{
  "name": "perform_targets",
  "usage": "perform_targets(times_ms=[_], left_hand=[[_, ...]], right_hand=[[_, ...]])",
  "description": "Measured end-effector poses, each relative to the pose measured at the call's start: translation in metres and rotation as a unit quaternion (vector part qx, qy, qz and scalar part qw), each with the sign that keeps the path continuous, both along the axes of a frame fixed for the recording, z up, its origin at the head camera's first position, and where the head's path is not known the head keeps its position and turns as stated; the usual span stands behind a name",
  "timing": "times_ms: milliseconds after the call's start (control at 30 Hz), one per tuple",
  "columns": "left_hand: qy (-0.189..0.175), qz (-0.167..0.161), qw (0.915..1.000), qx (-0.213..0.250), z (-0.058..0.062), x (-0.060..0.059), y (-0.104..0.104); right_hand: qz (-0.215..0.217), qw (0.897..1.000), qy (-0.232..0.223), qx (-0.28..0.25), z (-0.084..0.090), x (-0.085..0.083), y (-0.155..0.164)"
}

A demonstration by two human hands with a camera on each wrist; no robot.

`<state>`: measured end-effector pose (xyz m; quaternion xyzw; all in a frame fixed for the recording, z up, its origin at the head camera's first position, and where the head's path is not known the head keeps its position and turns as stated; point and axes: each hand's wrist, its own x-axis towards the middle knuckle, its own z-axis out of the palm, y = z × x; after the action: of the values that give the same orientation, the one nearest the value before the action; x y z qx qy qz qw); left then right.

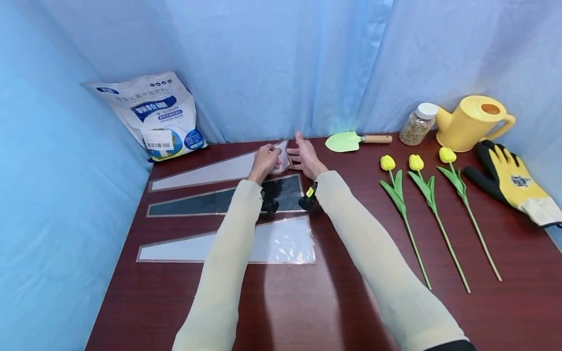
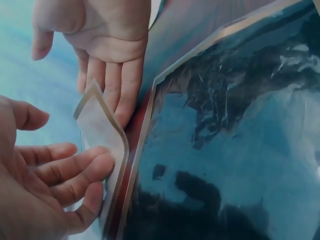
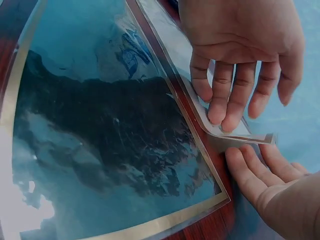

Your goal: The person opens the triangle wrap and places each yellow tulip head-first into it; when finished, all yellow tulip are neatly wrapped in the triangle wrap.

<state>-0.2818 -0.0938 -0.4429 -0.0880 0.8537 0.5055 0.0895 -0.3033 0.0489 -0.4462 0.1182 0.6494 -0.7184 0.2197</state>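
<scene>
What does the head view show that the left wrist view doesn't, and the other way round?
Only the head view shows the granular boron bag, yellow watering can, white-capped jar, three yellow tulips, yellow-and-black glove and front white sheet.

The left wrist view adds no new object, only close detail: crinkled gloss on the dark sheet and the inner sides of the fingers of the left hand.

Both show the left and right hand at the bent-up end of the rear white sheet, with the dark sheet beside it.
</scene>
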Motion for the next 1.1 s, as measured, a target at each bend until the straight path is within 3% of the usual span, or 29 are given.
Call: perform_targets(times_ms=[167, 567, 933, 1100], left_hand=[[-0.004, -0.017, 0.9998, 0.002, 0.0011, 0.0002, 0.0002], [0.011, 0.013, 0.9987, -0.048, -0.0014, -0.0003, 0.0068], [0.009, 0.028, 0.9996, -0.006, -0.0026, 0.0022, 0.0031], [0.016, 0.037, 0.9991, 0.014, -0.0023, 0.0026, 0.0028]], right_hand=[[0.009, 1.000, 0.004, -0.002, 0.0007, -0.0001, -0.0001], [0.031, 0.999, -0.001, 0.006, 0.0010, 0.0002, -0.0038], [0.049, 0.999, 0.017, 0.003, 0.0030, 0.0044, -0.0047], [0.041, 0.999, 0.022, -0.024, 0.0067, 0.0066, -0.0059]])
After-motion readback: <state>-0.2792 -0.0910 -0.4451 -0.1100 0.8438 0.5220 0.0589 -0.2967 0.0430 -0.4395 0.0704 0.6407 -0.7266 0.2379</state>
